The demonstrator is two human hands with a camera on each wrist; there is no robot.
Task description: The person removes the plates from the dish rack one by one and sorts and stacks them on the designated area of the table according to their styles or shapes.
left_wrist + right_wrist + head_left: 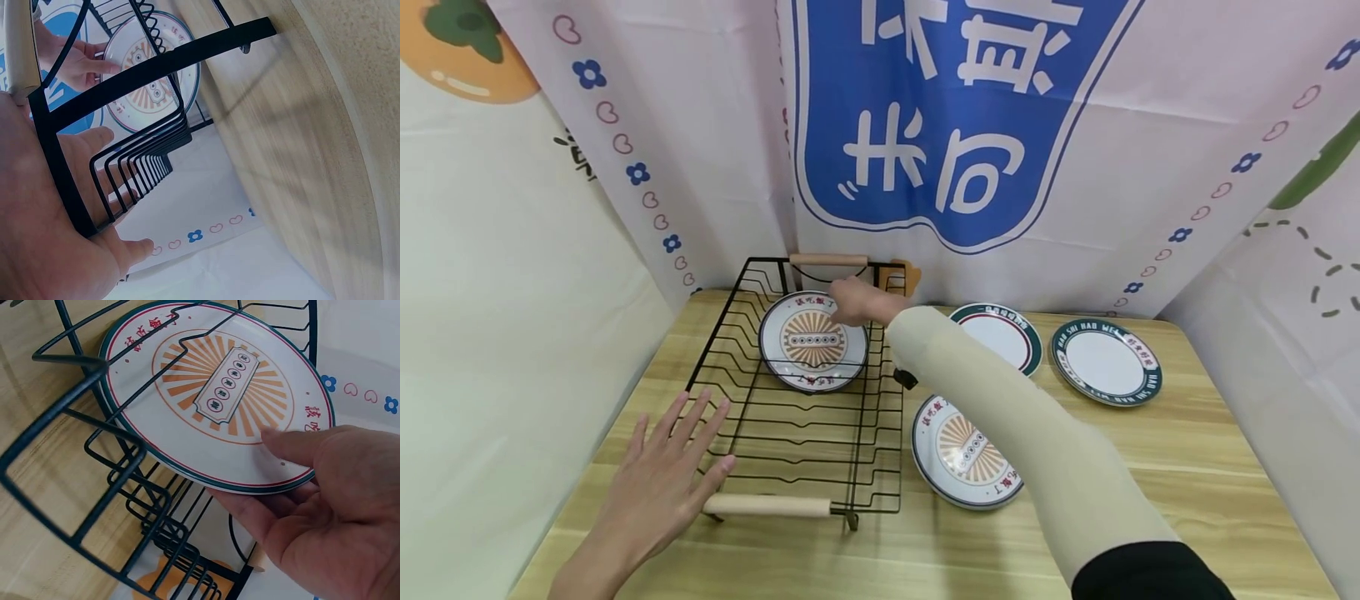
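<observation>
A white plate (815, 342) with an orange sunburst and a dark rim stands in the back part of a black wire dish rack (801, 454). My right hand (859, 302) pinches its edge at the upper right. In the right wrist view the thumb lies on the face of the plate (206, 450) and the fingers are behind it. My left hand (662, 475) is at the rack's front left corner, fingers spread and straight. The left wrist view shows that hand (62, 206) against the rack's end frame, beside the wooden handle (20, 50).
Right of the rack lies another sunburst plate (958, 454), partly under my right forearm. Behind it are a green-rimmed plate (996, 333) and a second green-rimmed plate (1107, 362). A printed cloth (722, 125) hangs behind the wooden table (1217, 500).
</observation>
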